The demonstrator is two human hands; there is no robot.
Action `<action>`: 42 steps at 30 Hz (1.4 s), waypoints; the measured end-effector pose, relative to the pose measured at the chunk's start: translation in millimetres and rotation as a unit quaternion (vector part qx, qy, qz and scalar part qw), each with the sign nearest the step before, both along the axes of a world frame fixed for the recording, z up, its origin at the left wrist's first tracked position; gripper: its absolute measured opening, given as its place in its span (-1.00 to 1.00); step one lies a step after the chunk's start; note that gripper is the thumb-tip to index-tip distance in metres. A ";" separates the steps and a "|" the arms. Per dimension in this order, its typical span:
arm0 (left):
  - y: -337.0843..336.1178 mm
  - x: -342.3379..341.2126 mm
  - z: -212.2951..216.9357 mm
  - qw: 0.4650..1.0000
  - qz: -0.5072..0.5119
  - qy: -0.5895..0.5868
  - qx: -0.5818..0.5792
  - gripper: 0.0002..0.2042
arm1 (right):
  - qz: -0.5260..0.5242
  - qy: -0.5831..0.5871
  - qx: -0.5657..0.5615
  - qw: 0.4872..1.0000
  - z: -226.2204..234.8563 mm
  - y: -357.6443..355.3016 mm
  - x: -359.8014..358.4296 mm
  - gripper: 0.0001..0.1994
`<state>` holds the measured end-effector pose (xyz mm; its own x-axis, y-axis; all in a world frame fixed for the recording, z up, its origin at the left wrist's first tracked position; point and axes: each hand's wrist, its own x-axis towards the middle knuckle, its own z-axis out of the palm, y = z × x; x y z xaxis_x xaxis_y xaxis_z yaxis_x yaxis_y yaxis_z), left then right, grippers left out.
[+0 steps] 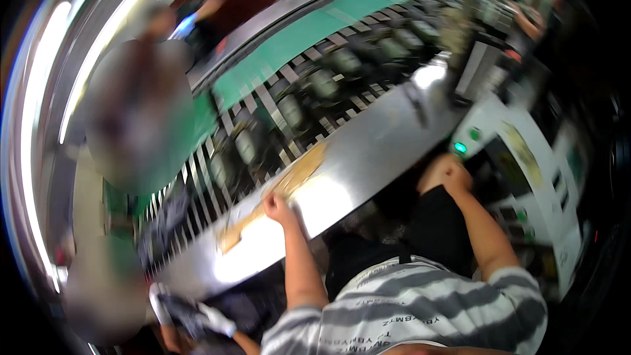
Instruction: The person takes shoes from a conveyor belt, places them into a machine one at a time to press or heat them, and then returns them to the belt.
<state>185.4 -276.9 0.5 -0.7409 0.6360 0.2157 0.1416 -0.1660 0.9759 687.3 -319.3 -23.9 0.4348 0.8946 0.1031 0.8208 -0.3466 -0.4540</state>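
My left hand (pixel 277 208) is curled into a loose fist on the brushed metal ledge (pixel 378 144), touching or just over a tan strip (pixel 303 169) stuck along it. No object shows in its fingers. Closed as well, my right hand (pixel 447 173) is by my knee, just below a lit green button (pixel 460 148) on a white machine panel (pixel 483 121). Nothing shows in that hand either. Beyond the ledge, several dark objects with grey-green faces, one of them a blurred rounded piece (pixel 322 84), sit in a row on a slatted conveyor (pixel 273 106).
A green strip (pixel 282 43) borders the conveyor's far side. At the lower left, another person's white-gloved hands (pixel 213 321) handle a dark item. A blurred person (pixel 141 92) stands at the far left. Another person's hand (pixel 526 23) shows at the far right, beside an upright post (pixel 463 20).
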 end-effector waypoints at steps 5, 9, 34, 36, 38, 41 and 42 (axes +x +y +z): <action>-24.5 85.4 4.1 0.969 -0.165 0.106 -0.153 -0.89 | 0.022 -0.008 0.130 0.991 -1.1 14.7 4.1 -0.89; -7.7 114.9 6.6 0.899 -0.180 0.320 -0.238 -0.85 | 0.015 0.057 -0.028 0.998 14.4 18.6 24.7 -0.87; -5.9 93.4 -13.3 0.880 -0.094 0.404 -0.232 -0.85 | -0.434 -0.152 0.076 0.885 151.1 65.2 493.7 -0.68; -6.5 88.6 -16.4 0.881 -0.093 0.405 -0.227 -0.85 | -0.421 -0.212 0.090 0.877 145.2 68.6 492.4 -0.81; -9.0 80.6 -21.4 0.883 -0.090 0.406 -0.219 -0.85 | -0.402 -0.225 0.081 0.884 144.7 69.3 492.2 -0.83; -13.1 89.7 -8.3 0.887 -0.100 0.387 -0.232 -0.84 | -0.421 -0.190 0.081 0.883 158.6 65.9 469.8 -0.84; -11.8 94.7 -5.3 0.889 -0.105 0.383 -0.228 -0.83 | -0.418 -0.179 0.079 0.887 160.1 58.2 466.5 -0.84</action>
